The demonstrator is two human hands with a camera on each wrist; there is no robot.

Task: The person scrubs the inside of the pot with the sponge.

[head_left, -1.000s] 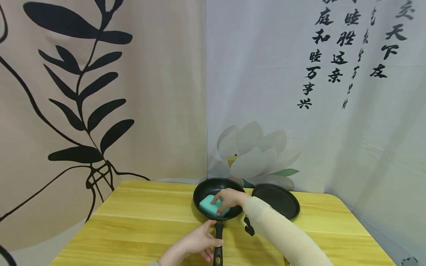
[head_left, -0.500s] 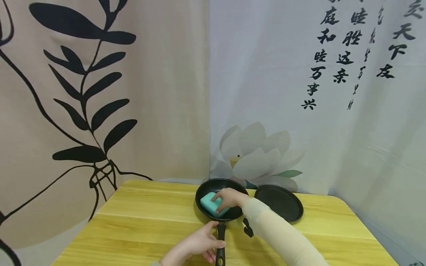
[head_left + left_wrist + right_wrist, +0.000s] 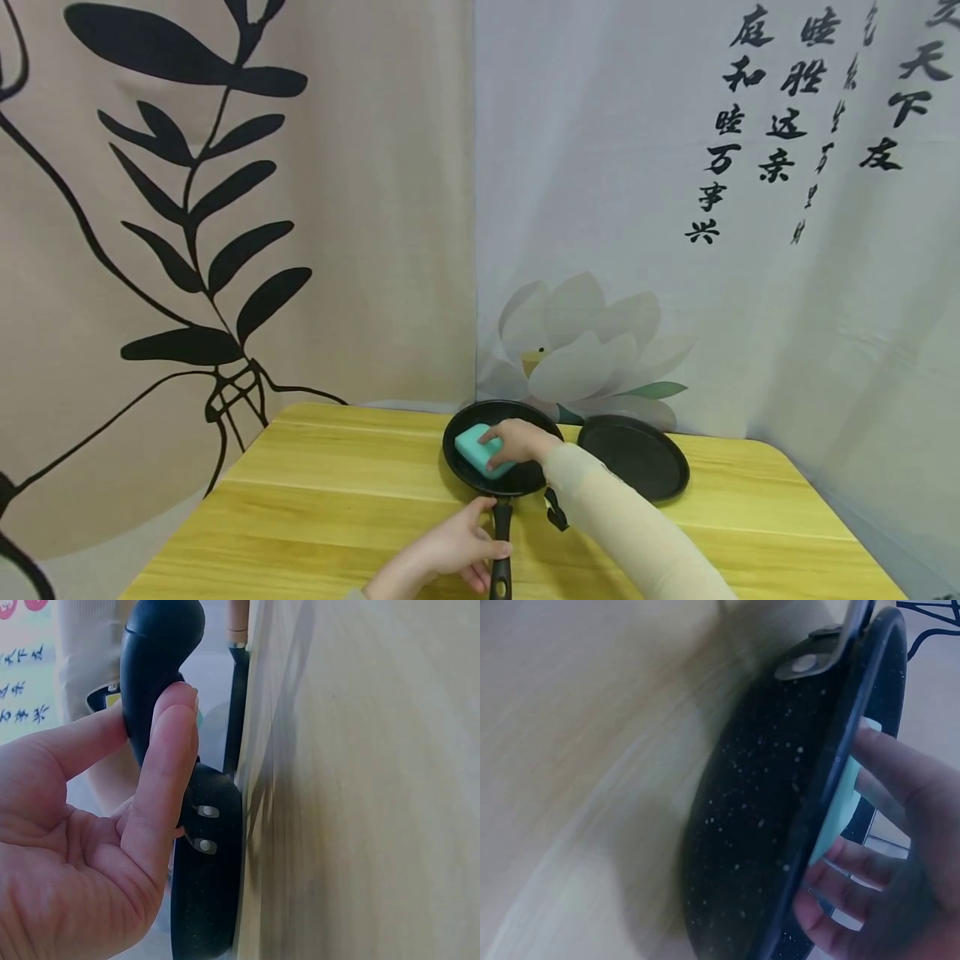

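Note:
A black frying pan point(image 3: 495, 412) stands on the table, its handle point(image 3: 502, 521) toward me. My left hand point(image 3: 459, 543) holds that handle between thumb and fingers; the left wrist view shows the fingers around the black handle point(image 3: 154, 660). Inside the pan lies a teal sponge point(image 3: 474, 448), tilted against its left part. My right hand point(image 3: 523, 442) grips the sponge from above with bent fingers. From the right wrist view, the speckled outer wall of the pan point(image 3: 757, 780) hides part of the sponge point(image 3: 843, 806) and fingertips point(image 3: 840, 855).
A flat round black pan point(image 3: 633, 457) lies on the yellow wooden table point(image 3: 337, 492), right of the frying pan. My right sleeve point(image 3: 630, 525) crosses in front of it. A small black object point(image 3: 556, 510) shows beside that sleeve. Printed curtains point(image 3: 375, 250) hang behind the table.
My right hand and the sponge have shifted slightly toward the far side of the pan. My left hand stays on the handle. The head view has turned a little.

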